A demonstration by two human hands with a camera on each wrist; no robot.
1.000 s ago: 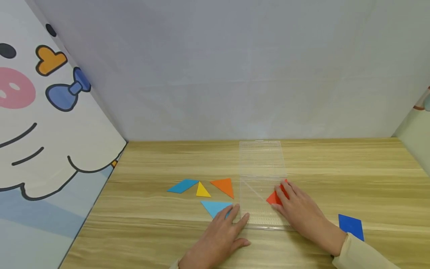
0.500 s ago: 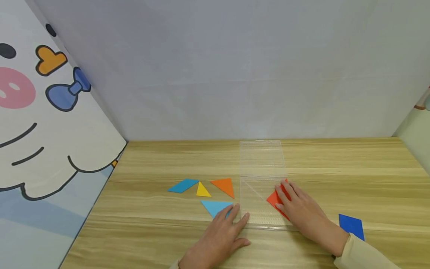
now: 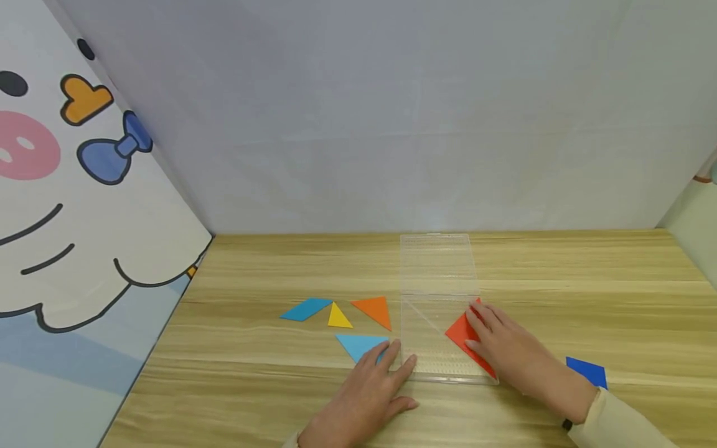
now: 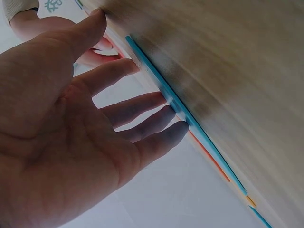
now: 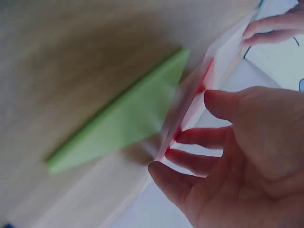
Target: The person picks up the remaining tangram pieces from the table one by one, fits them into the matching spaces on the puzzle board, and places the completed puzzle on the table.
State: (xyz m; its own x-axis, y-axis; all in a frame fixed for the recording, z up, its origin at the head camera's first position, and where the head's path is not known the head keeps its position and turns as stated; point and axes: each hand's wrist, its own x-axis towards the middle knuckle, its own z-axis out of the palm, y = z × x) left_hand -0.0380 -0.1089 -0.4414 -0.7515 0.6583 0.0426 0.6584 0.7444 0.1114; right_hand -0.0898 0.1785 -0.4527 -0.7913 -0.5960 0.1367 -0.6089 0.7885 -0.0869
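Note:
A clear plastic case [image 3: 439,379] lies open on the table, its lid folded back. At the right of its near half lies a red triangle tile [image 3: 466,342], one corner pointing left. My right hand [image 3: 521,361] has its fingertips and thumb on this tile, fingers gently bent and covering its right side. My left hand [image 3: 361,398] rests with spread fingers at the case's left edge. Its fingertips overlap a light blue triangle tile [image 3: 357,346]. In the left wrist view, several fingertips meet the edge of that tile.
Left of the case lie an orange triangle [image 3: 376,309], a small yellow triangle [image 3: 338,317] and a blue parallelogram [image 3: 306,309]. A dark blue tile [image 3: 588,371] is partly behind the right sleeve. A green triangle [image 5: 123,118] lies near the right hand, hidden in the head view.
My right hand has shifted slightly to the right, thumb along the red triangle, baring more of it down to its near corner. My left hand has stayed put.

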